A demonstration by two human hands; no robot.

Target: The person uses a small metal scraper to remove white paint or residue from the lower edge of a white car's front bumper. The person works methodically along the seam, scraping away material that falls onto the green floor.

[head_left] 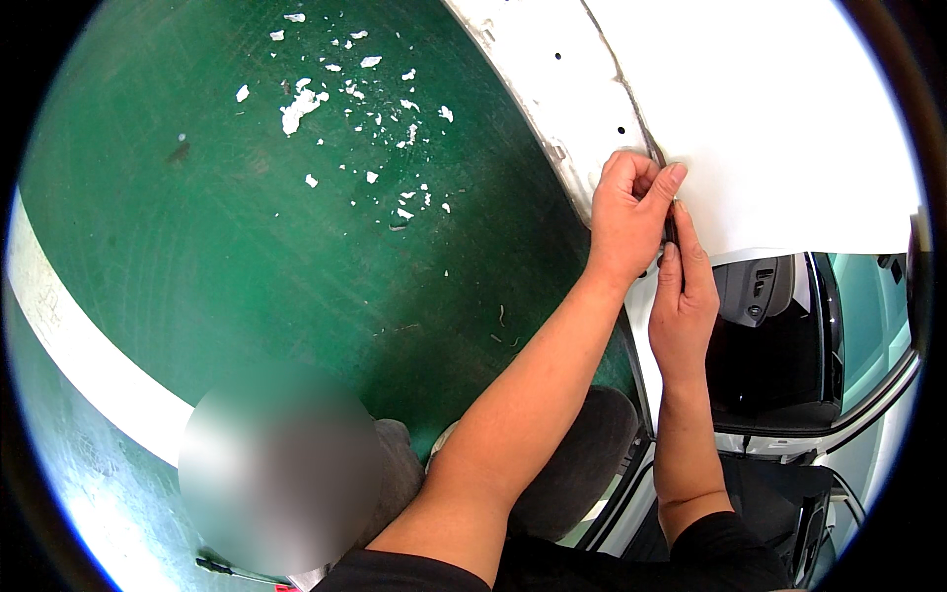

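A thin dark strip (654, 148) runs along the seam between a white car body panel (789, 118) and its white edge flange (552, 99), which has small round holes. My left hand (631, 212) is closed over the strip, its fingers curled and the thumb pressed beside the seam. Just below it, my right hand (688, 286) pinches the lower part of the strip between thumb and fingers, with the fingers pointing up the seam. The two hands nearly touch. Parts of the strip are hidden under the fingers.
White flakes (301, 107) are scattered on the green floor (197, 257), which bears a white painted line (79, 345). Car glass (868, 316) and a dark interior part (769, 365) lie right of my right hand. A slim tool (222, 566) is at lower left.
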